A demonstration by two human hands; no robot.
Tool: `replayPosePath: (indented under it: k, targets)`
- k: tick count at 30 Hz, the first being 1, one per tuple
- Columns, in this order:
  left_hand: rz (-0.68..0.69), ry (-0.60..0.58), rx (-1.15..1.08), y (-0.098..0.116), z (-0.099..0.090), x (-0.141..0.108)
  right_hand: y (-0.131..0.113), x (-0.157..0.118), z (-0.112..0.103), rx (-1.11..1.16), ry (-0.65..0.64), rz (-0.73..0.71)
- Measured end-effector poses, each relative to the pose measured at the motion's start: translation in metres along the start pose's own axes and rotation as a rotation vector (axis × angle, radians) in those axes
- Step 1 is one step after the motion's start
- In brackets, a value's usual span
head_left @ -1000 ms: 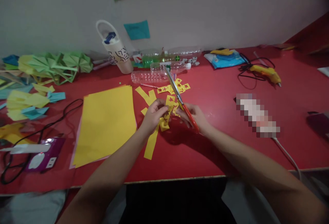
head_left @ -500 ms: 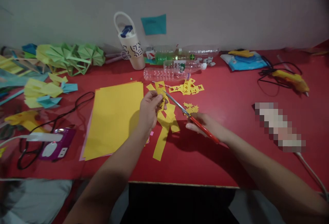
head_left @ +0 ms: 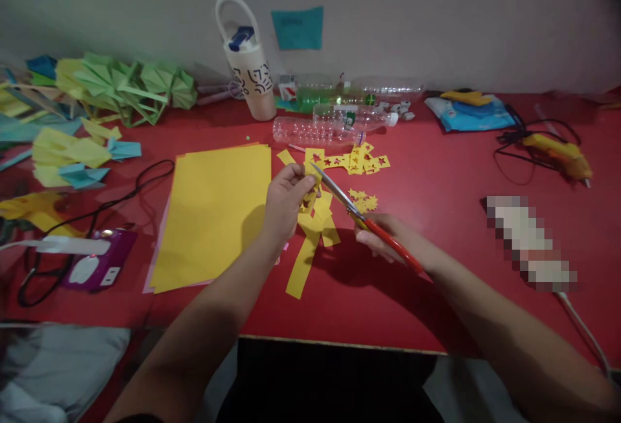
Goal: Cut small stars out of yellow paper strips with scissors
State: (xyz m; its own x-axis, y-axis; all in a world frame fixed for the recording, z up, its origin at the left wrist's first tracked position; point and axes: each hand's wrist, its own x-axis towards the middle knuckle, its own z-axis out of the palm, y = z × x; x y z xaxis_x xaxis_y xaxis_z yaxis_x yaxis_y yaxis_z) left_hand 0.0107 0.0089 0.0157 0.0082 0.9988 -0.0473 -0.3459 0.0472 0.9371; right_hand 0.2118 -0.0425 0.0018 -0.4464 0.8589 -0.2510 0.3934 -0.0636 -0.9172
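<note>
My left hand [head_left: 286, 200] pinches a small piece of yellow paper [head_left: 314, 176] between thumb and fingers. Closed around the red handles, my right hand [head_left: 388, 235] holds the scissors [head_left: 342, 196], whose blade tips touch or nearly touch that piece. Plain yellow paper strips [head_left: 301, 268] lie below my left hand. Just beyond the blades are yellow scraps with star-shaped holes [head_left: 359, 161], and a small heap of cut yellow stars [head_left: 363, 201] sits near my right hand. My left fingers partly hide the piece they hold.
A stack of yellow sheets [head_left: 213, 216] lies left of my hands. Clear plastic bottles [head_left: 315, 130] and a white tumbler [head_left: 250, 77] stand or lie at the back. Glue guns [head_left: 557, 154], a purple power strip [head_left: 99, 261] with cables, and folded paper shapes [head_left: 116, 86] occupy the sides.
The view has tipped down slightly. The strip piece in my left hand shows less, and a scrap with a star hole now shows beyond my fingers. Both hands keep their grip.
</note>
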Motion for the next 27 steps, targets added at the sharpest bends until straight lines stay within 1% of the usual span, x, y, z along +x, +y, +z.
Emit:
replayPosePath:
  k: [6, 10, 14, 23, 27]
  targets:
    - [0.017, -0.024, 0.014, -0.001, 0.001, -0.001, -0.011, -0.002, 0.000, 0.053, -0.027, 0.050]
    - [0.030, -0.030, 0.004, -0.001, 0.000, -0.002, -0.006, -0.002, 0.002, 0.110, -0.025, 0.084]
    - [0.027, -0.036, 0.010, 0.000, 0.000, -0.002, -0.001, -0.001, 0.004, 0.150, -0.032, 0.076]
    - [0.019, -0.033, -0.001, 0.001, 0.000, -0.003, -0.006, -0.002, 0.004, 0.152, -0.024, 0.102]
    - [0.009, -0.032, -0.014, 0.001, 0.001, -0.003, -0.005, -0.001, 0.004, 0.142, -0.010, 0.084]
